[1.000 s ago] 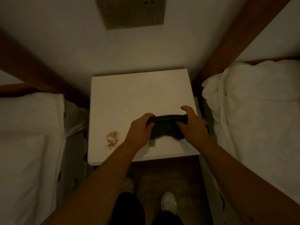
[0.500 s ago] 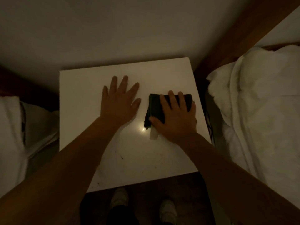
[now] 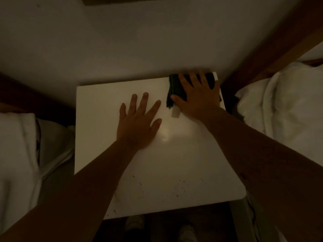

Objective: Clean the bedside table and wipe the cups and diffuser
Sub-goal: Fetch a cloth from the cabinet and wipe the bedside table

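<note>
The white bedside table fills the middle of the view in dim light. My right hand lies flat on a folded dark cloth at the table's far right corner, pressing it against the top. A pale label sticks out from the cloth's near edge. My left hand rests flat on the table's middle with fingers spread and nothing in it. Small dark crumbs dot the near part of the tabletop. No cups or diffuser are in view.
A bed with white bedding lies to the right and another white-covered bed to the left. Wooden headboards run along the wall behind. My feet in pale shoes stand on the dark floor below the table's front edge.
My right hand has pushed the cloth from the table's middle right to its far right corner. The left hand stays flat on the tabletop. A second ago both hands held the cloth.
</note>
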A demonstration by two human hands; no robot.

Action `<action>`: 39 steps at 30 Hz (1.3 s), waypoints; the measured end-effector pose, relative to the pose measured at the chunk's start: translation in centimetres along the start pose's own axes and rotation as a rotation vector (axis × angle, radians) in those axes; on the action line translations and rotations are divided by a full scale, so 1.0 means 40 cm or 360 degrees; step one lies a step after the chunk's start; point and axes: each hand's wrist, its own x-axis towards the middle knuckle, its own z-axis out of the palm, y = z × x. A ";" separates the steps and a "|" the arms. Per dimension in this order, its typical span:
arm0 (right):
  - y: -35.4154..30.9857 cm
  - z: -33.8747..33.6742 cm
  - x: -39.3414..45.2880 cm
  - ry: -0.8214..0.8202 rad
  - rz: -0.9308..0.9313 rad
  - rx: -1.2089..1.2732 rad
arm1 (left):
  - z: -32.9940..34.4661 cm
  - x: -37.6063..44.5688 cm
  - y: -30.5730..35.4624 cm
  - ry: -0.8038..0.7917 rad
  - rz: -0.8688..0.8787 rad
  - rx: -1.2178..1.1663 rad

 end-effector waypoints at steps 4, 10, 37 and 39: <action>0.008 -0.006 -0.078 -0.0046 -0.0117 -0.0021 | -0.014 0.006 0.007 -0.0059 -0.0025 -0.0015; 0.006 0.019 -0.330 -0.0094 -0.0206 -0.0020 | -0.026 -0.001 0.001 -0.0103 -0.0005 -0.0037; -0.164 0.059 -0.511 -0.0138 0.0056 0.0047 | -0.015 -0.521 -0.271 0.0054 -0.0533 -0.1123; -0.189 0.055 -0.438 -0.0107 0.0064 0.0035 | -0.011 -0.524 -0.267 0.0085 -0.0512 -0.1209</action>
